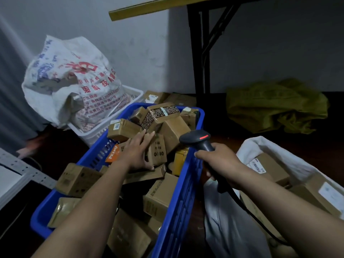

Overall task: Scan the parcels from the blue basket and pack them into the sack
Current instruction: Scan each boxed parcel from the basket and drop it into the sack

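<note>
The blue basket (188, 183) fills the lower middle and is heaped with several brown cardboard parcels. My left hand (138, 152) reaches into the heap and takes hold of a small brown box (158, 150), fingers over its top and thumb under its lower edge. My right hand (218, 161) grips the handle of a black barcode scanner (198, 139), which hovers over the basket's right rim with its red light on. The white sack (279, 155) stands open at the right with a few labelled parcels (270, 170) inside.
A printed white woven bag (70, 81) sits in a white basket (104, 127) at the back left. More boxes (167, 97) lie behind the blue basket. A black table leg (197, 53) rises behind, and a crumpled olive cloth (275, 105) lies at the back right.
</note>
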